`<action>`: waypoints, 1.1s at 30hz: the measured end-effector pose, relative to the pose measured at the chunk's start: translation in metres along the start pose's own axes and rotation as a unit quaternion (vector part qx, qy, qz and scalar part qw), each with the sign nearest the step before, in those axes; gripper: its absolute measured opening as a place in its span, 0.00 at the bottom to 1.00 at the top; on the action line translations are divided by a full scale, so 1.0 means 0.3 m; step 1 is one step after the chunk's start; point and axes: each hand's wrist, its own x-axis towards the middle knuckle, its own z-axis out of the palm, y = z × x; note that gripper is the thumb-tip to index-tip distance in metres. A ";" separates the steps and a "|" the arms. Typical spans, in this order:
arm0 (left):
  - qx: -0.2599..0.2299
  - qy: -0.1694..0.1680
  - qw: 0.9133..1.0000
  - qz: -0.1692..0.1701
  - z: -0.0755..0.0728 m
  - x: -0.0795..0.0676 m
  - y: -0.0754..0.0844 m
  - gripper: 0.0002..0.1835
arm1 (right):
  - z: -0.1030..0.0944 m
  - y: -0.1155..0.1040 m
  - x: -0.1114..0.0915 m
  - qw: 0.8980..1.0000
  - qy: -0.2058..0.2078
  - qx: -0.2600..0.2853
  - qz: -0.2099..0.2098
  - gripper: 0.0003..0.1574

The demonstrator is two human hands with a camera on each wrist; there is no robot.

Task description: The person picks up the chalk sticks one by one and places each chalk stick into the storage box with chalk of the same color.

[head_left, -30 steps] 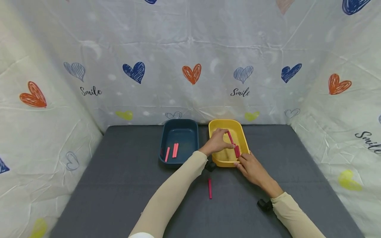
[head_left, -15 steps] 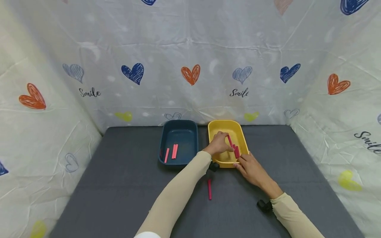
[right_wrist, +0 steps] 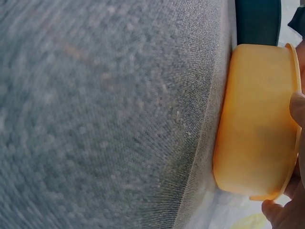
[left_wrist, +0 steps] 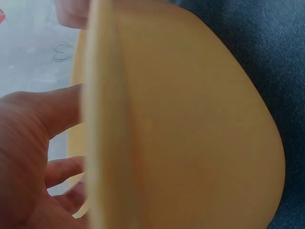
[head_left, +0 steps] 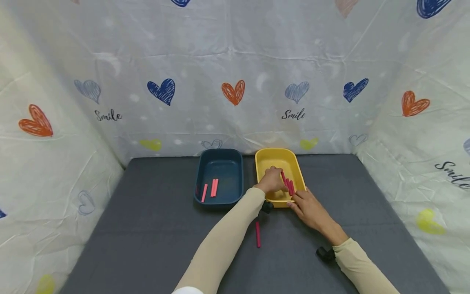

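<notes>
My left hand (head_left: 272, 180) reaches into the yellow tray (head_left: 280, 157) and pinches a dark pink stick (head_left: 283, 177) between thumb and fingers. Right beside it in the tray lie two more dark pink sticks (head_left: 291, 188). With its fingers over the near right rim, my right hand (head_left: 312, 210) grips the yellow tray; its thumb (right_wrist: 298, 107) shows against the tray wall in the right wrist view. The left wrist view is mostly filled by the tray's wall (left_wrist: 200, 119), which hides the pinched stick there.
A dark blue tray (head_left: 240, 175) stands left of the yellow one and holds a pair of light pink sticks (head_left: 214, 188) and a single light pink stick (head_left: 204, 192). Another dark pink stick (head_left: 258, 234) lies on the grey cloth (head_left: 158, 220) in front. A printed curtain hangs behind.
My left hand has moved down and slightly toward me inside the yellow tray, bringing the pinched stick lower beside the other two. The right hand keeps its grip on the rim.
</notes>
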 end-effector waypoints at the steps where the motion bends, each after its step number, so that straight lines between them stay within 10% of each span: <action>1: 0.001 -0.003 1.000 -0.002 0.003 0.000 0.002 0.42 | 0.000 0.001 -0.001 1.000 0.001 -0.002 -0.001 0.09; 33: 0.011 -0.015 1.000 0.006 0.056 0.013 -0.013 0.42 | 0.000 -0.002 -0.003 1.000 -0.016 -0.001 0.016 0.10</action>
